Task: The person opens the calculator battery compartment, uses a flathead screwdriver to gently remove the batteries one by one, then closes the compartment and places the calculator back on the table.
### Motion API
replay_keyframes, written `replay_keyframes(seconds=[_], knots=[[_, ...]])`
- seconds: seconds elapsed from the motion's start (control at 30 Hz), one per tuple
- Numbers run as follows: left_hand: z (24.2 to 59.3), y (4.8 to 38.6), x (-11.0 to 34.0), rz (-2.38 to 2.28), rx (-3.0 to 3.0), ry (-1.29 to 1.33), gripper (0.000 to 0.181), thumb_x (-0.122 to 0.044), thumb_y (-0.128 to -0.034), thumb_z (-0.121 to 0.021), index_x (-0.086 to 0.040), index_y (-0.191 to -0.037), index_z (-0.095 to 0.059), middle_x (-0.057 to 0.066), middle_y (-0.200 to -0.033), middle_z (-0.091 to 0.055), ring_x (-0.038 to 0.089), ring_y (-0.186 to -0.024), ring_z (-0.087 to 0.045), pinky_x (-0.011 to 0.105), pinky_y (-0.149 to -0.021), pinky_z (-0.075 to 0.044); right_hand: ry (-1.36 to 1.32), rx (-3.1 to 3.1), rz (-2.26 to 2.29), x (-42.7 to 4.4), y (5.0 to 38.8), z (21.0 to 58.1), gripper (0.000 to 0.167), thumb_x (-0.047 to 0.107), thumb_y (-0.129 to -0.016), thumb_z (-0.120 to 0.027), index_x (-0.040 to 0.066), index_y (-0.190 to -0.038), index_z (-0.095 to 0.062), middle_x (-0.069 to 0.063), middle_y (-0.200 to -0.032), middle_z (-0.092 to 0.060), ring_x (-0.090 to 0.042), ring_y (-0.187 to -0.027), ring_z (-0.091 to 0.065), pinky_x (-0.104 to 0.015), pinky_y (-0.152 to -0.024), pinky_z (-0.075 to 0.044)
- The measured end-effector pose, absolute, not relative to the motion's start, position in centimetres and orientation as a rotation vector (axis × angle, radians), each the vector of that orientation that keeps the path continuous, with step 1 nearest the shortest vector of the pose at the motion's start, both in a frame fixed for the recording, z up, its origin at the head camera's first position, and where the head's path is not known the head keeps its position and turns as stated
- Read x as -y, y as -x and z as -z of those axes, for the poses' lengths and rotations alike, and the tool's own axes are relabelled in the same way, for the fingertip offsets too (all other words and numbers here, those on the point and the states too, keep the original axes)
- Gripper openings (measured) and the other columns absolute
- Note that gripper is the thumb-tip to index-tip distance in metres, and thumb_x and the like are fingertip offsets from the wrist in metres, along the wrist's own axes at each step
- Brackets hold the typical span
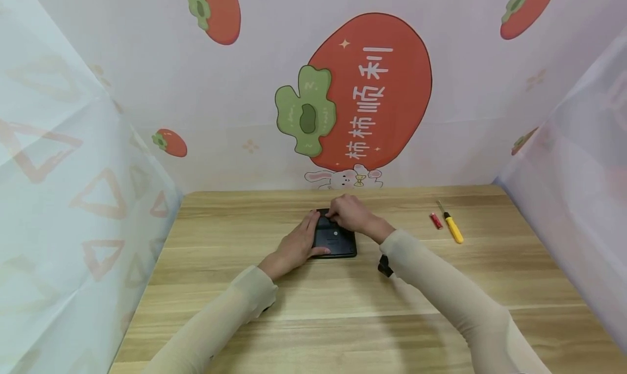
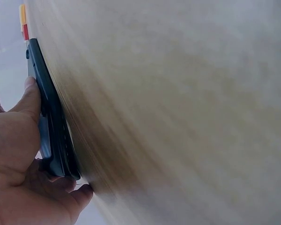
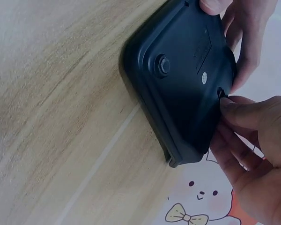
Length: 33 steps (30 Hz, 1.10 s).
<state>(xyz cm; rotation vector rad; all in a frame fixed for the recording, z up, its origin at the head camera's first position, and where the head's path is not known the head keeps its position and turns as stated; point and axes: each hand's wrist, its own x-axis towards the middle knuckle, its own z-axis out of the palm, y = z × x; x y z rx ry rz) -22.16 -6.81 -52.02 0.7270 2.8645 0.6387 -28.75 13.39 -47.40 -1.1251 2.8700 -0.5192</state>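
Observation:
A flat black device (image 1: 338,246), shaped like a desk calculator, lies underside up on the table. Its underside carries a round foot, a small white sticker and a slot, clearest in the right wrist view. My left hand (image 1: 296,247) holds the device's left side, thumb along the near edge and fingers towards the far end. At the far end, my right hand (image 1: 354,213) has curled fingers against the device, and its thumb (image 3: 236,112) presses by the slot. What lies under the right fingertips is partly hidden.
To the right on the wooden table (image 1: 490,276) lie a small red battery (image 1: 436,221) and a screwdriver (image 1: 454,230) with a yellow handle. A printed cloth backdrop (image 1: 245,102) rises behind the table, and pale sheets flank both sides.

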Motion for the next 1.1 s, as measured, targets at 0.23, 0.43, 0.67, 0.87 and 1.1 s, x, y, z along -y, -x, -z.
replay_keyframes(seconds=[0.23, 0.43, 0.67, 0.87, 1.1], knots=[[52.3, 22.1, 6.9, -0.618, -2.871, -0.726, 0.102, -0.049, -0.0973, -0.074, 0.001, -0.167, -0.019, 0.023, -0.172, -0.023, 0.038, -0.154, -0.037, 0.049, -0.117, -0.046, 1.113, -2.887, 0.56, -13.3, 28.5, 47.9, 0.016, 0.0, -0.096, -0.076, 0.003, -0.109, -0.083, -0.011, -0.1, -0.079, -0.026, -0.093, -0.076, -0.038, -0.082, -0.064], [52.4, 22.1, 6.9, -0.615, -2.88, -0.732, 0.101, -0.049, -0.0973, -0.074, 0.002, -0.166, -0.02, 0.024, -0.172, -0.024, 0.038, -0.154, -0.037, 0.048, -0.118, -0.045, 1.146, -2.896, 0.598, -13.5, 28.6, 48.4, 0.016, -0.001, -0.095, -0.076, 0.003, -0.109, -0.084, -0.01, -0.097, -0.078, -0.025, -0.09, -0.076, -0.037, -0.08, -0.064], [52.7, 22.3, 7.0, -0.627, -2.873, -0.738, 0.102, -0.05, -0.0976, -0.073, 0.002, -0.166, -0.02, 0.024, -0.172, -0.023, 0.039, -0.154, -0.037, 0.049, -0.117, -0.046, 1.138, -2.91, 0.623, -13.6, 28.4, 48.6, 0.017, -0.001, -0.095, -0.077, 0.003, -0.109, -0.083, -0.01, -0.096, -0.078, -0.025, -0.091, -0.075, -0.038, -0.08, -0.064], [52.6, 22.2, 7.0, -0.634, -2.869, -0.742, 0.101, -0.049, -0.098, -0.073, 0.003, -0.166, -0.02, 0.024, -0.172, -0.023, 0.039, -0.154, -0.038, 0.049, -0.117, -0.045, 1.123, -2.916, 0.626, -13.7, 28.2, 48.7, 0.017, 0.0, -0.094, -0.078, 0.003, -0.11, -0.083, -0.01, -0.099, -0.078, -0.025, -0.093, -0.075, -0.038, -0.081, -0.064], [52.4, 22.2, 6.8, -0.624, -2.885, -0.75, 0.101, -0.05, -0.0976, -0.073, 0.002, -0.167, -0.021, 0.024, -0.172, -0.023, 0.038, -0.154, -0.037, 0.048, -0.118, -0.045, 1.124, -2.924, 0.628, -13.8, 28.2, 48.6, 0.017, 0.001, -0.094, -0.078, 0.003, -0.11, -0.083, -0.009, -0.1, -0.078, -0.025, -0.094, -0.074, -0.04, -0.084, -0.063]])
